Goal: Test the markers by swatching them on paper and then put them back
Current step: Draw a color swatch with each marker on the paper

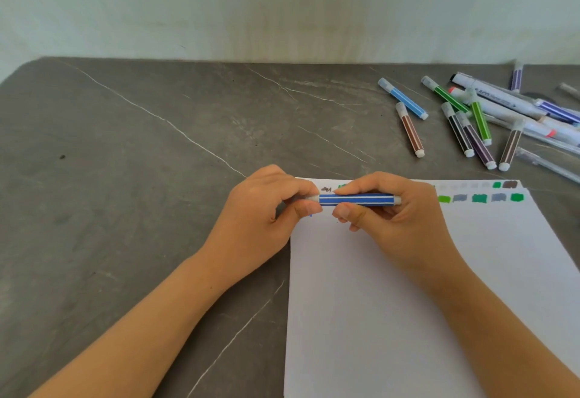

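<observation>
A dark grey stone-look tabletop with thin white veins (pixel 125 178) is seen across the whole view. A white sheet of paper (pixel 392 303) is laid at the near right part of the tabletop, and its near edge is cut by the frame.

Two bare forearms are stretched from the near edge toward the far edge of the paper. The left hand (pixel 260 215) is closed at the paper's far left corner, and the whitish left end of a blue marker with thin white stripes (pixel 356 200) is pinched between its thumb and fingers. The barrel of the same marker is gripped by the curled fingers and thumb of the right hand (pixel 398 218). The marker is held level, just above the far edge of the paper. Whether it touches the paper cannot be told.

A loose heap of striped and white markers (pixel 470 121) is spread near the far right corner of the tabletop, well apart from the hands. A light blue marker (pixel 403 98) and a brown marker (pixel 410 130) are lying at its left side.

Small green, grey and brown swatches (pixel 480 198) are drawn in two rows along the far edge of the paper.
</observation>
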Demonstrator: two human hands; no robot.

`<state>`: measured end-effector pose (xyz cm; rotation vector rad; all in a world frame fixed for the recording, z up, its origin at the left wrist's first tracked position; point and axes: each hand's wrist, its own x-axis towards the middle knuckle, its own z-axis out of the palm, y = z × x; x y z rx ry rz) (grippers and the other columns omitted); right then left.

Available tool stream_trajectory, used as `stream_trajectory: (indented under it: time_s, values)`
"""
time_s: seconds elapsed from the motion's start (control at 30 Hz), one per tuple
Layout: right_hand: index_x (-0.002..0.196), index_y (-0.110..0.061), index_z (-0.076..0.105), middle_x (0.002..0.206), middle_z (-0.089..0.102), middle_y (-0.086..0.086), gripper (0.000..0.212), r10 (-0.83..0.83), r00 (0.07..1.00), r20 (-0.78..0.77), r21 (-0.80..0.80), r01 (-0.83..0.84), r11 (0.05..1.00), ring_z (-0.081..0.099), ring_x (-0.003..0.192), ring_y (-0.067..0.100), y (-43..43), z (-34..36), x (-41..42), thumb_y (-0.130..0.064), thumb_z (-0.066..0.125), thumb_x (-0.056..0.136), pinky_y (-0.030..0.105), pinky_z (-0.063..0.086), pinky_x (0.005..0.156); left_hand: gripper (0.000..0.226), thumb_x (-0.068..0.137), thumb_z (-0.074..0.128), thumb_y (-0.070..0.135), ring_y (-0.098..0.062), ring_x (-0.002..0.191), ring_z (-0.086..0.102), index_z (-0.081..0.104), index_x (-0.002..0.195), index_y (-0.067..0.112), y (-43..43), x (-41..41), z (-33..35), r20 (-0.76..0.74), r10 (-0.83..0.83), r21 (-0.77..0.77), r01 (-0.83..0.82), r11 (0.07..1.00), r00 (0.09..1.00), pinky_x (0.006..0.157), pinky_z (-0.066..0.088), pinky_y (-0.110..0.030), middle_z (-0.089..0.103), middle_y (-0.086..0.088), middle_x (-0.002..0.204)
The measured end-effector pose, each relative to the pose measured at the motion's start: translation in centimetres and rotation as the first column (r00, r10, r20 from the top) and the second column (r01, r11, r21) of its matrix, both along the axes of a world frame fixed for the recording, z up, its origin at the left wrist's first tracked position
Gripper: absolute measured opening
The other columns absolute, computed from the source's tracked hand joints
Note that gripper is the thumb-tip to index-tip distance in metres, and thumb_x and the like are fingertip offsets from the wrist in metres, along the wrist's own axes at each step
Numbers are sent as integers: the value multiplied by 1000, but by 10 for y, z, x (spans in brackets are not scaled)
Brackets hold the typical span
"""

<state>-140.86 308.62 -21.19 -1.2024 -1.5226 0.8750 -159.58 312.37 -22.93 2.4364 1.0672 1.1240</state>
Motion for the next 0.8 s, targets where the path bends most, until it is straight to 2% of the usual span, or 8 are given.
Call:
stream_trajectory:
  time_s: [0.17, 0.27, 0.33, 0.43, 0.53, 0.67, 0.73, 0.8]
  values:
    - [93, -16, 72, 81, 71, -5, 18, -4, 999, -41, -25, 3, 1000, 65, 67, 10, -1, 4, 1, -22, 70, 77, 19, 51, 54, 21, 89, 51, 42, -6, 85, 55, 63, 100, 29, -4, 3, 6, 142, 52, -156, -29, 987, 989, 75, 43, -14, 61, 19, 86]
    - [92, -17, 73, 82, 72, -6, 13, -52, 994, -92, -25, 50, 998, 64, 68, 10, -5, 7, 2, -12, 72, 80, 21, 52, 54, 35, 90, 43, 55, -1, 99, 55, 58, 112, 32, -6, 0, 8, 168, 103, -191, -70, 979, 980, 83, 39, -9, 61, 25, 100]
    - [89, -22, 73, 82, 73, -7, 19, -112, 982, -152, -42, 107, 993, 65, 68, 12, -9, 11, 9, -5, 70, 82, 21, 52, 53, 37, 91, 41, 54, 1, 106, 52, 57, 116, 32, -6, -2, 8, 145, 134, -206, -103, 973, 980, 86, 37, -8, 60, 25, 107]
    - [88, -29, 71, 79, 72, -15, 24, -188, 973, -137, -47, 184, 982, 66, 72, 7, -18, 20, 29, -6, 69, 82, 16, 51, 55, 43, 89, 41, 54, 5, 110, 48, 59, 118, 29, -8, 4, 8, 33, 150, -179, -142, 974, 988, 89, 32, -3, 59, 23, 114]
    - [89, -31, 70, 81, 71, -20, 24, -259, 965, -47, -35, 258, 966, 66, 76, 0, -32, 25, 55, -9, 70, 82, 13, 50, 59, 52, 86, 37, 61, 9, 101, 45, 57, 123, 31, -16, 25, 9, -128, 132, -174, -153, 973, 983, 84, 32, -5, 52, 24, 116]
    - [85, -31, 72, 83, 72, -19, 26, -392, 919, -29, -8, 392, 920, 63, 64, 0, -59, 29, 92, -6, 71, 81, 11, 43, 50, 49, 91, 33, 58, -4, 105, 49, 60, 118, 27, -27, 62, 7, -361, 90, 7, -94, 996, 928, 93, 28, -21, 64, 12, 113]
    - [85, -33, 72, 83, 71, -20, 28, -462, 887, -18, 8, 462, 887, 63, 63, 7, -74, 29, 111, -5, 71, 81, 20, 49, 51, 50, 92, 28, 58, -9, 106, 56, 60, 118, 28, -31, 81, 9, -419, 78, 16, -78, 997, 904, 95, 32, -26, 65, 12, 113]
    - [87, -34, 72, 81, 72, -20, 25, -545, 838, 16, 1, 545, 839, 61, 66, 25, -87, 25, 131, -9, 70, 83, 35, 51, 57, 50, 91, 31, 56, -13, 103, 62, 62, 117, 26, -34, 104, 10, -466, 62, 30, -55, 998, 883, 94, 41, -30, 66, 10, 113]
